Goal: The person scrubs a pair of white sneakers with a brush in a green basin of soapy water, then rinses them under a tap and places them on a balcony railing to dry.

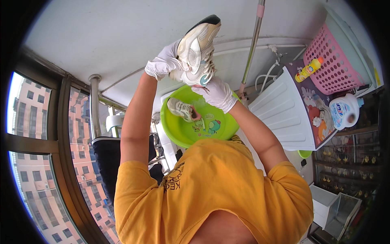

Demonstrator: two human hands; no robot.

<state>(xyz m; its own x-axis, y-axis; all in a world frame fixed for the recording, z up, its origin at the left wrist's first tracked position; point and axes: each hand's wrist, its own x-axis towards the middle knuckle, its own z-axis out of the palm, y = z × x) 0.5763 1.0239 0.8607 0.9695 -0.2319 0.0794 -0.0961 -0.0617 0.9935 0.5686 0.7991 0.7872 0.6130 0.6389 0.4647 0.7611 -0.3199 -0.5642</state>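
Note:
A white and beige lace-up sneaker [196, 50] is held up above a green plastic basin [169, 134], its black-edged toe pointing up and away from me. My left hand [167, 62], in a white disposable glove, grips the shoe's side near the heel. On the heel and collar, my right hand [217, 94] is closed from below, gloved the same way. Its fingertips are partly hidden by the shoe. The matching sneaker [182, 109] lies in the basin, its pink-lined opening towards the printed cartoon figures on the basin's floor.
At right, a white ribbed cabinet [281, 113] bears a yellow bottle [309, 69], a pink perforated basket [333, 58] and a white detergent jug [345, 111]. A metal pole [252, 45] rises behind the basin. Windows [33, 106] line the left side, near a dark cloth [105, 164].

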